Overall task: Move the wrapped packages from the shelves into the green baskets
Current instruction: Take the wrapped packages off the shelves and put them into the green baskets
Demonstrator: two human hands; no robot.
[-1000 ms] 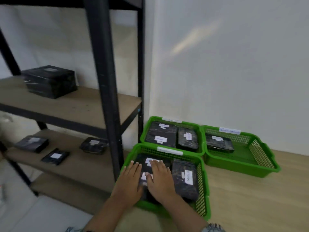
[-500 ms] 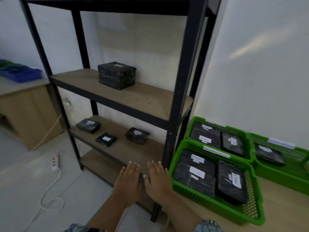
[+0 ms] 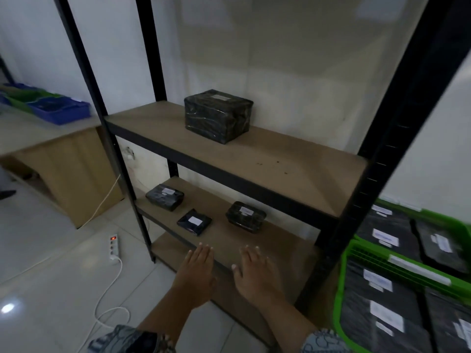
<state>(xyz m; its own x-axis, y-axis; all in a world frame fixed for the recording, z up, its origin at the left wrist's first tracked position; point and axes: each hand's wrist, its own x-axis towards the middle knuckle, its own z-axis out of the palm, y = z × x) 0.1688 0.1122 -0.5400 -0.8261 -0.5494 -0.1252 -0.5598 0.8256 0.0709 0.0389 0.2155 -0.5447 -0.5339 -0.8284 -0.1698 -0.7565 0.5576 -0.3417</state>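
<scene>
While your left hand point(image 3: 195, 272) and right hand point(image 3: 254, 273) reach flat over the lower shelf point(image 3: 280, 240), fingers straight, together, holding nothing | three small wrapped packages point(image 3: 194, 221) lie just beyond | large wrapped box point(image 3: 218, 114) on upper shelf point(image 3: 293, 169) | green baskets point(image 3: 342, 276) near right, holding packages.

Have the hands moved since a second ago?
Yes. The left hand and right hand went leftward from the near green basket to the lower shelf.
</scene>
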